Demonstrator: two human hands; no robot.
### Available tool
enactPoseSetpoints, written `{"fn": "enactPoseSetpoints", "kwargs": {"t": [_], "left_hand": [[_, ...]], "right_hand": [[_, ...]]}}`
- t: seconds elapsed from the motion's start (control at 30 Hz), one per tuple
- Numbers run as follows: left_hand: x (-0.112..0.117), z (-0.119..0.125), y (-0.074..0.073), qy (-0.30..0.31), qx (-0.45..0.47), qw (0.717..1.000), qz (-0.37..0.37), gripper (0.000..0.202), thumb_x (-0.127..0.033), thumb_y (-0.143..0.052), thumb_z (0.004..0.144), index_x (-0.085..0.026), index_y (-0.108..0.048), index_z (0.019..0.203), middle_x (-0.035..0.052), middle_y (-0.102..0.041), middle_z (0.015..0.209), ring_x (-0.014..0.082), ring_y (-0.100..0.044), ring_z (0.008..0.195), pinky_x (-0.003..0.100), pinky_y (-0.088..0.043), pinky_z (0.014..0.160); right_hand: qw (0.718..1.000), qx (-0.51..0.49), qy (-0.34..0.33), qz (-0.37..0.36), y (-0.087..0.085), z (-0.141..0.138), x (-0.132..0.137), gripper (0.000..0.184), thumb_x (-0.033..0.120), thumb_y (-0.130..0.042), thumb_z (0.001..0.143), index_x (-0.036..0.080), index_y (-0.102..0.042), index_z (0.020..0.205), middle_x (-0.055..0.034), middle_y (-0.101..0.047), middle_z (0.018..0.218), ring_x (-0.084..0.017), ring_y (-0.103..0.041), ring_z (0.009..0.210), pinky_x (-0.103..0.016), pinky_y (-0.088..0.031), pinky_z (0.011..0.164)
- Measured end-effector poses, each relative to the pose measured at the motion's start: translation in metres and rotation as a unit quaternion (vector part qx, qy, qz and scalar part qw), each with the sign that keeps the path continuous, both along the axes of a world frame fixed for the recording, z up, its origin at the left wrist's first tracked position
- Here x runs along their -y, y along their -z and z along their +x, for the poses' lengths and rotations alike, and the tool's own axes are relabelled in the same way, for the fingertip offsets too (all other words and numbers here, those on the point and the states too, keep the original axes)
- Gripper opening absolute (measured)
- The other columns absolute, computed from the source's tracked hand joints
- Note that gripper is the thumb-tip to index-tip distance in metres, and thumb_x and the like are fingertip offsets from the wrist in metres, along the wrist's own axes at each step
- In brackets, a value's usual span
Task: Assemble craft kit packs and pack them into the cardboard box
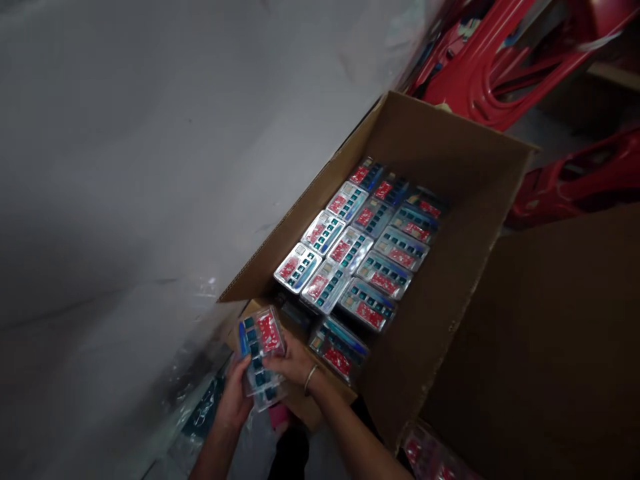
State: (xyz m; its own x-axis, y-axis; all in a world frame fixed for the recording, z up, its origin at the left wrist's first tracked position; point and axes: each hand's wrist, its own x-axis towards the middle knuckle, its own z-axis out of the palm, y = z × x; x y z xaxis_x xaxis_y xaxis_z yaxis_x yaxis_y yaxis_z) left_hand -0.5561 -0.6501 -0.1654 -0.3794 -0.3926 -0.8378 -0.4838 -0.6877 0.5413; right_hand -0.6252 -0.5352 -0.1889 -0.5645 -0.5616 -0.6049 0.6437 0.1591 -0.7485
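Clear plastic blister pack (261,357) runs long-axis away from the body, pinched between the right grip (293,363) across its upper face and the left grip (233,403) cupping its lower end.

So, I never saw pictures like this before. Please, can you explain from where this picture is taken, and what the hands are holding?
This picture comes from a camera worn on a person's head, so you look down at their own two hands. There is no machine here. The left hand and the right hand together hold a clear plastic pack with red and teal parts inside. Beside the hands is an open cardboard box, with many similar packs lying in rows. Beyond the box, at the upper right, you can see red plastic pieces.
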Motion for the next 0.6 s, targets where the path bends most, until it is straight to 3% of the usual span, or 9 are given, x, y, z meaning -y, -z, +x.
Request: {"fn": "enactPoseSetpoints", "kwargs": {"t": [0.07,0.13,0.2,0.27,0.33,0.47,0.53,0.6], "left_hand": [[-0.007,-0.007,0.015,0.028,-0.007,0.998,-0.054,0.047,-0.026,-0.07,0.061,-0.018,-0.061,0.107,0.0069,-0.068,0.107,0.0229,-0.061,0.106,0.033,-0.049,0.09],[-0.013,-0.011,0.028,0.035,0.007,0.991,-0.126,0.057,-0.024,-0.071,0.061,-0.021,-0.056,0.116,0.0072,-0.065,0.114,0.02,-0.059,0.109,0.03,-0.046,0.094],[-0.017,-0.015,0.037,0.038,0.011,0.988,-0.146,0.064,-0.028,-0.07,0.064,-0.022,-0.05,0.124,0.008,-0.064,0.114,0.019,-0.061,0.104,0.031,-0.045,0.093],[-0.019,-0.02,0.042,0.048,-0.003,0.99,-0.131,0.067,-0.036,-0.067,0.066,-0.021,-0.046,0.127,0.0091,-0.065,0.11,0.0194,-0.063,0.097,0.034,-0.047,0.09],[-0.016,-0.03,0.045,0.06,-0.017,0.989,-0.135,0.068,-0.04,-0.067,0.066,-0.02,-0.044,0.128,0.0096,-0.065,0.106,0.0204,-0.063,0.095,0.034,-0.047,0.088],[0.003,-0.058,0.048,0.109,-0.038,0.969,-0.218,0.063,-0.039,-0.065,0.068,-0.019,-0.045,0.125,0.0102,-0.065,0.107,0.0212,-0.062,0.1,0.035,-0.048,0.09],[0.014,-0.069,0.052,0.179,-0.044,0.938,-0.293,0.055,-0.034,-0.061,0.07,-0.018,-0.049,0.121,0.0111,-0.064,0.11,0.0215,-0.062,0.099,0.036,-0.048,0.091],[0.023,-0.077,0.056,0.296,-0.057,0.873,-0.383,0.045,-0.026,-0.057,0.072,-0.017,-0.055,0.116,0.0121,-0.062,0.114,0.0232,-0.06,0.104,0.039,-0.046,0.096]], "right_hand": [[0.985,-0.074,-0.065,0.14,-0.004,-0.02,-0.01,0.037,0.019,-0.067,0.064,0.019,-0.053,0.097,-0.0007,-0.066,0.084,-0.019,-0.063,0.076,-0.028,-0.048,0.069],[0.93,-0.164,-0.124,0.304,-0.006,-0.04,-0.014,0.037,0.018,-0.065,0.068,0.018,-0.051,0.102,-0.0044,-0.066,0.09,-0.02,-0.064,0.078,-0.029,-0.047,0.069],[0.869,-0.231,-0.164,0.406,-0.006,-0.054,-0.009,0.04,0.015,-0.064,0.07,0.016,-0.05,0.107,-0.0098,-0.064,0.102,-0.023,-0.064,0.086,-0.03,-0.047,0.071],[0.84,-0.255,-0.206,0.433,-0.003,-0.064,0.006,0.043,0.013,-0.065,0.07,0.014,-0.049,0.11,-0.0123,-0.062,0.108,-0.024,-0.064,0.093,-0.03,-0.047,0.073],[0.829,-0.263,-0.248,0.427,0.002,-0.071,0.026,0.046,0.016,-0.069,0.07,0.014,-0.049,0.111,-0.0121,-0.062,0.107,-0.025,-0.063,0.095,-0.03,-0.048,0.074],[0.813,-0.317,-0.27,0.408,0.022,-0.079,0.053,0.038,0.02,-0.063,0.079,0.014,-0.05,0.115,-0.0132,-0.061,0.108,-0.024,-0.062,0.097,-0.031,-0.049,0.076],[0.811,-0.322,-0.275,0.403,0.039,-0.078,0.052,0.037,0.02,-0.061,0.081,0.013,-0.05,0.116,-0.0137,-0.061,0.11,-0.024,-0.062,0.097,-0.03,-0.049,0.076],[0.815,-0.315,-0.281,0.395,0.057,-0.075,0.045,0.038,0.021,-0.06,0.081,0.014,-0.05,0.118,-0.0135,-0.061,0.111,-0.024,-0.061,0.098,-0.03,-0.049,0.077]]}}
